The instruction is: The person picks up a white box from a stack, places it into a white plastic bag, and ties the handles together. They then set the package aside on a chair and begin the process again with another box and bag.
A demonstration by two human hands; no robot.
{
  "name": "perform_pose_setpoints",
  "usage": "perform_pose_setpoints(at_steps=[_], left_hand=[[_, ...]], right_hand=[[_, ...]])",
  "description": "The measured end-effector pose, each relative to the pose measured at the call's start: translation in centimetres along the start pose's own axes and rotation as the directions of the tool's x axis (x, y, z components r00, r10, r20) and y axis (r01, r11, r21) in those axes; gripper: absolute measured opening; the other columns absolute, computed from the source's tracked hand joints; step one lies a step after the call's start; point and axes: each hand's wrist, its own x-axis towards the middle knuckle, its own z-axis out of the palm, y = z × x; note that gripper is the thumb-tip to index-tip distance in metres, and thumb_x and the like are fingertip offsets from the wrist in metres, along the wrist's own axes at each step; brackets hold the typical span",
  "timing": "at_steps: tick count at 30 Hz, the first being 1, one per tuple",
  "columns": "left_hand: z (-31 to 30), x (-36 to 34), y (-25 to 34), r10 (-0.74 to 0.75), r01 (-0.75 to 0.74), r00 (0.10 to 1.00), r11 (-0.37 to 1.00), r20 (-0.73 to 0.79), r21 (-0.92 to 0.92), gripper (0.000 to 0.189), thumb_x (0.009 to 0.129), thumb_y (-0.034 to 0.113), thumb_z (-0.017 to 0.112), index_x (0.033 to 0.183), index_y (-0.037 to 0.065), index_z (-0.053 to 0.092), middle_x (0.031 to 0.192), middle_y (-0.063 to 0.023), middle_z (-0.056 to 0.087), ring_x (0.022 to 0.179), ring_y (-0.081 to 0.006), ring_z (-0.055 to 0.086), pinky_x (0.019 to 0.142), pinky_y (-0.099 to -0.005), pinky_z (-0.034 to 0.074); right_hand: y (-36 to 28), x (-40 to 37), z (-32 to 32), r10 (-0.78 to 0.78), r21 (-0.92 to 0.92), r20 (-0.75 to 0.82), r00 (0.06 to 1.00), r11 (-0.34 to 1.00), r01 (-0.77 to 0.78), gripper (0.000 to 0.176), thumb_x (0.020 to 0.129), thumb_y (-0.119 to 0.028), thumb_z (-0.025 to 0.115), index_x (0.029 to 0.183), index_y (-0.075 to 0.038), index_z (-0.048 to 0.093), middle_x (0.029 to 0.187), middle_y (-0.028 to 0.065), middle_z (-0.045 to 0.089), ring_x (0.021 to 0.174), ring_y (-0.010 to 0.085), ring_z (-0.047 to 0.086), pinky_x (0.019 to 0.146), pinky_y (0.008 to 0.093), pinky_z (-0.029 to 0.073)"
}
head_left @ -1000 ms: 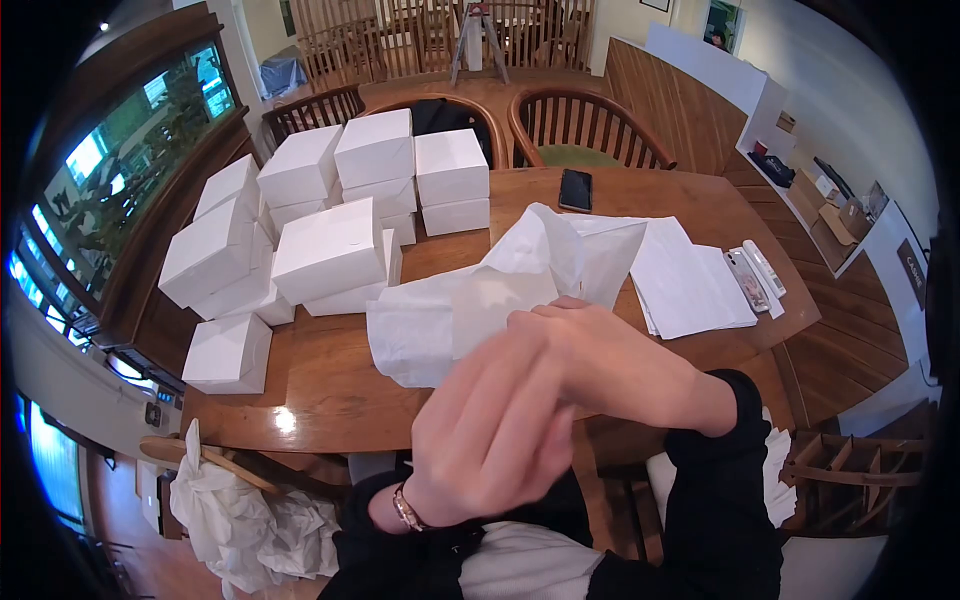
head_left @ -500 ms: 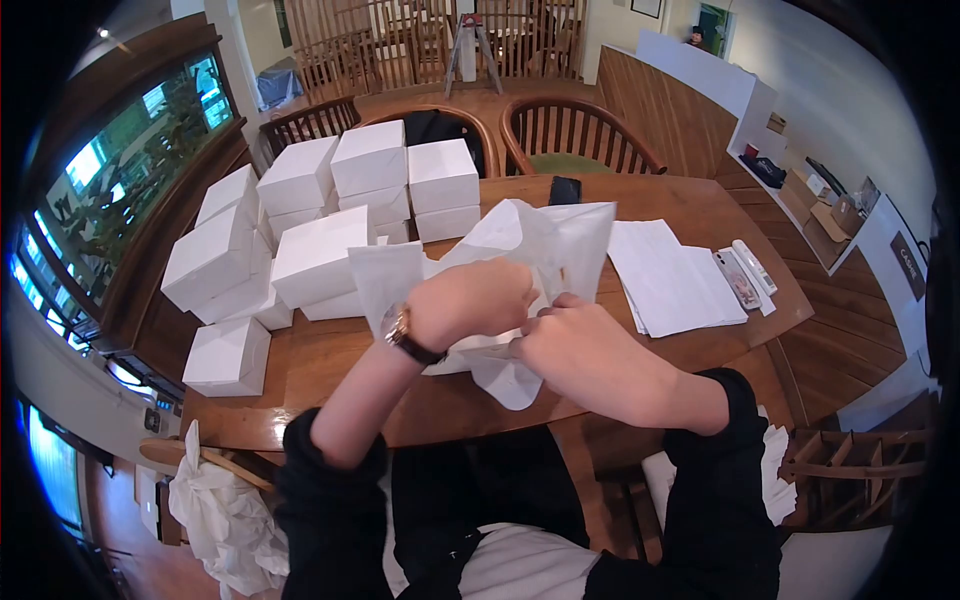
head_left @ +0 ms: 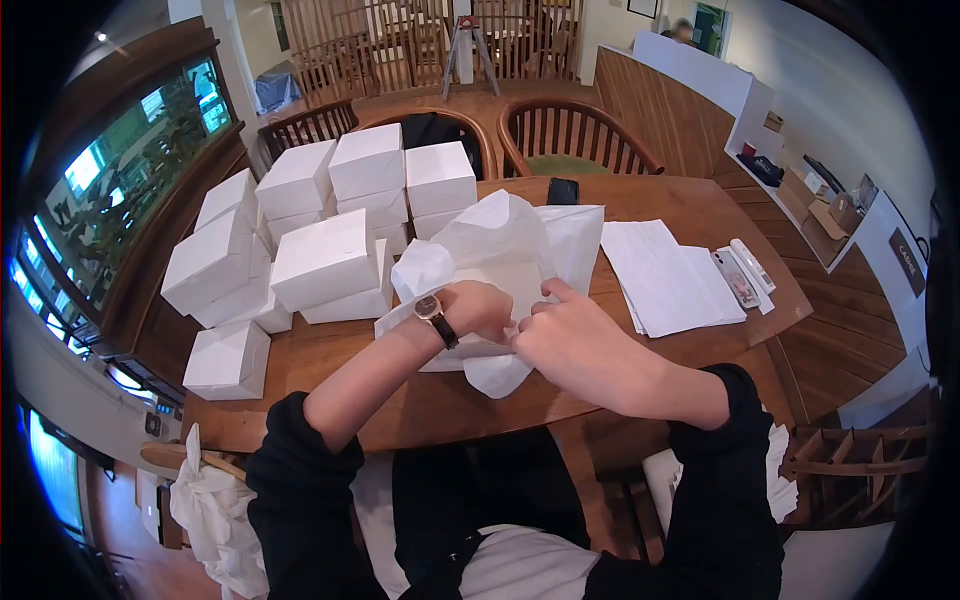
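An open white box [head_left: 395,322] stands at the table's front, lined with a sheet of thin white tissue paper [head_left: 490,232]. The paper rises in loose folds at the back, and one corner hangs over the front edge. My left hand [head_left: 480,307], below a wristwatch [head_left: 430,309], reaches over the near side with fingers curled down on the paper. Beside it, my right hand [head_left: 570,333] is closed at the same near edge, its index finger bent and slightly raised. The fingertips of both hands are partly hidden.
Several closed white boxes [head_left: 320,250] are stacked at the left. A stack of white paper sheets [head_left: 670,280] lies right, beside a phone [head_left: 735,278] and a white stick-like item [head_left: 753,263]. A dark object [head_left: 563,191] rests near the far edge. Wooden chairs [head_left: 580,140] stand beyond.
Both hands have lowered slightly toward the near edge, and the left wrist has turned. The paper has opened out, showing the box's inside; its left flap has folded down.
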Motion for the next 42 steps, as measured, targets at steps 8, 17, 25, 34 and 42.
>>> perform_pose_setpoints(at_steps=[8,17,25,34,42], left_hand=[[3.0,2.6,-1.1,0.125,-0.113,0.97,0.991,-0.209,0.068,0.068,0.08,0.036,0.069,0.141,0.02,0.045,0.13,-0.0362,0.05,0.095,-0.0431,0.067,0.077,-0.0456,0.057],[4.5,1.6,0.1,0.025,-0.011,0.925,0.999,-0.379,0.04,0.065,0.09,0.026,0.054,0.15,0.022,0.029,0.125,-0.0419,0.046,0.093,-0.0467,0.067,0.077,-0.0522,0.057],[4.0,2.8,0.5,0.073,-0.016,0.9,0.991,-0.43,0.135,0.038,0.085,0.017,0.057,0.12,0.004,0.061,0.082,-0.0188,0.069,0.081,-0.037,0.07,0.072,-0.0456,0.057],[3.5,2.9,0.8,0.075,0.067,0.9,0.95,-0.43,0.306,0.034,0.087,0.01,0.058,0.121,0.013,0.066,0.08,-0.0085,0.072,0.066,-0.0286,0.072,0.052,-0.0393,0.058],[8.6,6.8,-3.3,0.297,-0.16,0.659,0.953,-0.691,0.257,0.019,0.084,0.012,0.062,0.1,0.01,0.072,0.078,-0.0079,0.072,0.059,-0.0247,0.07,0.045,-0.0327,0.055]], right_hand=[[0.1,0.4,-0.1,0.01,0.002,0.023,1.0,1.0,-0.01,0.011,0.075,-0.003,0.065,0.082,-0.007,0.072,0.079,0.0079,0.069,0.086,0.0208,0.067,0.099,0.0368,0.041],[0.4,-0.2,0.5,-0.069,0.012,-0.198,0.978,0.997,0.073,0.01,0.072,-0.001,0.064,0.065,-0.008,0.068,0.064,0.0098,0.064,0.069,0.021,0.064,0.088,0.0319,0.041],[-0.4,-0.9,-2.1,-0.015,0.001,0.064,0.998,1.0,0.015,0.01,0.08,-0.003,0.062,0.083,-0.008,0.071,0.077,0.006,0.069,0.089,0.0189,0.068,0.104,0.0413,0.036],[-1.1,-1.2,-2.2,-0.04,-0.011,0.04,0.998,0.999,0.041,0.007,0.08,-0.005,0.063,0.079,-0.007,0.07,0.075,0.0062,0.068,0.084,0.019,0.068,0.101,0.0388,0.037],[-2.6,-1.1,-1.7,-0.094,0.055,-0.021,0.995,0.994,0.095,0.008,0.067,-0.011,0.073,0.07,-0.005,0.068,0.067,0.0088,0.066,0.072,0.0211,0.067,0.096,0.0339,0.04]])
